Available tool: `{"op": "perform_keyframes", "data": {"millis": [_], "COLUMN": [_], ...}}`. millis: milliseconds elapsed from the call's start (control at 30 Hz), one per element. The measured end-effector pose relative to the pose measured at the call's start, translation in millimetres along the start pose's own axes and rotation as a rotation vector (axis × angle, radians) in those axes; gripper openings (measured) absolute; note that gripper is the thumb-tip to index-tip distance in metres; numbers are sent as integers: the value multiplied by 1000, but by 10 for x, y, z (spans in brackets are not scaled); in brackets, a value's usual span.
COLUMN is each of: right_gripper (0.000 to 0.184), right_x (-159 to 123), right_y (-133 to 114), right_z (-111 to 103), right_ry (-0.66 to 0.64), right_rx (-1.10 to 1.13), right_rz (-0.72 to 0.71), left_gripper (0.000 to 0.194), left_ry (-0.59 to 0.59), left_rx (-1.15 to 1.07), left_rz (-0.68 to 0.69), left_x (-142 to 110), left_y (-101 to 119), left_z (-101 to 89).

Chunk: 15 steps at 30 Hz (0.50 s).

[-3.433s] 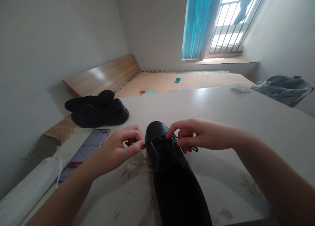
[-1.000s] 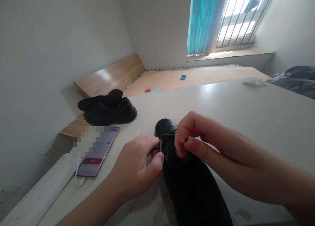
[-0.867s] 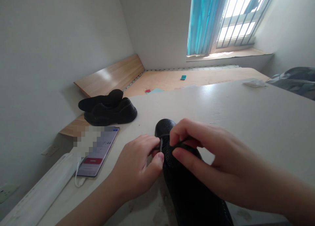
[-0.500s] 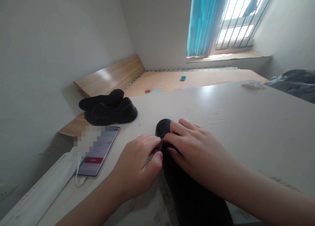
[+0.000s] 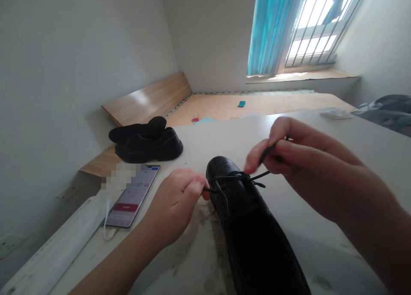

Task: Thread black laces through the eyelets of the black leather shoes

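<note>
A black leather shoe (image 5: 244,201) lies on the white table with its toe pointing away from me. Thin black shoelace (image 5: 229,177) crosses its front over the tongue. On the left side, my left hand (image 5: 181,205) is closed, pinching one lace between thumb and fingers. To the right and above the shoe, my right hand (image 5: 298,158) is closed on the lace too, with a dark strand across its fingertips. A stretch of lace runs from the shoe to this hand, and a short loose piece shows beside the shoe.
A pair of black shoes (image 5: 149,145) stands at the table's far left. Nearer me lies a phone (image 5: 131,201) with a white cable (image 5: 105,222). A clear plastic item (image 5: 335,113) rests at the far right of the white table (image 5: 337,201).
My right hand has lifted off the shoe and moved right and up with lace in it. My left hand has shifted slightly left, so the shoe's front now shows. The view has shifted slightly.
</note>
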State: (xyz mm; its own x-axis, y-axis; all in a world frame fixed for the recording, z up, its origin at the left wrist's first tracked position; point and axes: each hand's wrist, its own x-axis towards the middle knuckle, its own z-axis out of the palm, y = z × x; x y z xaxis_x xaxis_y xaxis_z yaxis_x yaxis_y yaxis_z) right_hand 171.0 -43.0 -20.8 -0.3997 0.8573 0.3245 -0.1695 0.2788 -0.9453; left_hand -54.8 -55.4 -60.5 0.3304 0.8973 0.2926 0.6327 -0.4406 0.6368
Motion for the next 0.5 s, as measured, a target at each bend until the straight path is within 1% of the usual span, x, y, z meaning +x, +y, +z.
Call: {"op": "perform_keyframes", "data": {"millis": [67, 133, 167, 200, 233, 300, 367, 400, 467, 500], "right_gripper": [19, 20, 20, 20, 18, 13, 8, 7, 10, 11], "right_x": [-34, -78, -98, -115, -127, -133, -121, -112, -93, -87], "right_y": [-74, -118, -122, -112, -87, -5, 95, 140, 203, 218], "right_z": [-17, -6, 13, 40, 75, 157, 233, 260, 289, 292], "right_ry": [-51, -128, -165, -193, -209, -187, -137, -119, -102, -103], "right_rx": [155, 250, 255, 215, 132, -157, -460, -557, -639, -647], "right_rz": [41, 78, 100, 122, 142, 138, 68, 34, -4, -10], "left_gripper": [33, 19, 16, 16, 17, 19, 16, 13, 5, 4], "left_ry": [109, 199, 228, 243, 243, 229, 215, 206, 177, 163], "left_rx": [25, 82, 93, 82, 53, -23, -67, -83, -119, -144], "left_rz": [127, 247, 297, 339, 374, 416, 423, 415, 371, 341], "left_x": [-11, -30, -41, -51, -60, -66, -57, -47, -24, -14], "left_y": [27, 59, 72, 80, 83, 73, 50, 38, 20, 17], "left_z": [0, 2, 4, 7, 12, 28, 53, 67, 93, 103]}}
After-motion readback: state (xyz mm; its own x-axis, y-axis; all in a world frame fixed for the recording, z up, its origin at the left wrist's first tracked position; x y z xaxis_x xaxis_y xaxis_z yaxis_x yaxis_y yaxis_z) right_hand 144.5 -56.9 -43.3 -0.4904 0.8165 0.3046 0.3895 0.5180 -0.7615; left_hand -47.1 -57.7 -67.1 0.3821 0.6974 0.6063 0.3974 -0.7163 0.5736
